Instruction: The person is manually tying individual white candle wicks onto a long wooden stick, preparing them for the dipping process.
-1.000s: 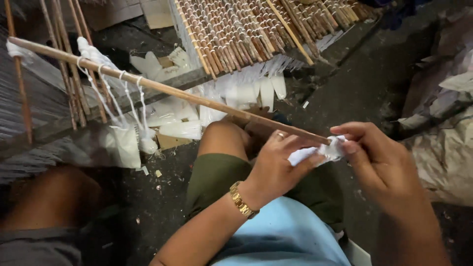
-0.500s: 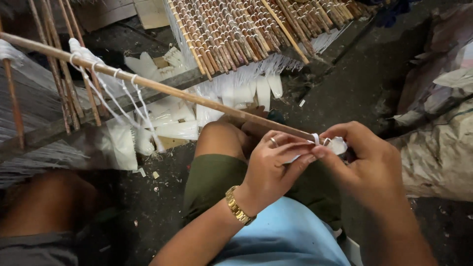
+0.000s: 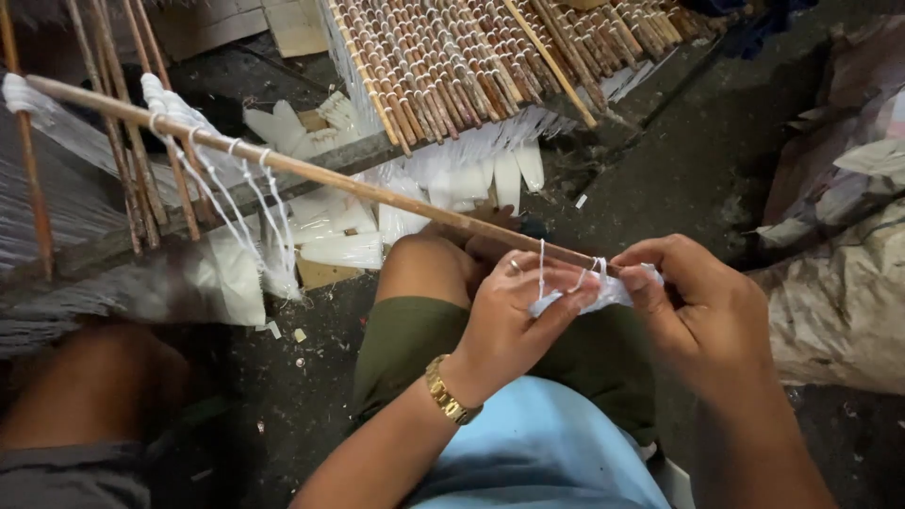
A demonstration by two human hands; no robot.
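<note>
— Right, any boxes or bags here, with stuff inside?

— Only big grey sacks (image 3: pixel 848 302) off to the right, lying on the dark ground (image 3: pixel 679 160). Can't tell what is in them. Closed up and crumpled.

— And in the hands?

— A long wooden stick (image 3: pixel 311 172), running from far left down to the middle. Near end sitting right between both hands, just above a knee in green shorts (image 3: pixel 415 335).

— Left hand?

— Left hand (image 3: pixel 514 316) palm turned up a bit, fingers curled around the end of the stick and pinching a small white plastic strip (image 3: pixel 603 294). Gold watch (image 3: pixel 445 394) on the wrist, ring on one finger. Closed tight on stick and strip.

— Right hand?

— Right hand (image 3: pixel 702 306) coming in from the right, thumb and first fingers squeezed together on the other end of the same white strip. Touching the tip of the stick too. Thin white string (image 3: pixel 541 269) standing up between the two hands.

— Anything else on the stick?

— More white strings (image 3: pixel 226 188) tied along it farther left, hanging down to little white bags (image 3: pixel 273 273).

— Behind all that?

— A mat of brown sticks (image 3: pixel 471 57) tied with white string, at the top, well apart from the hands.
</note>
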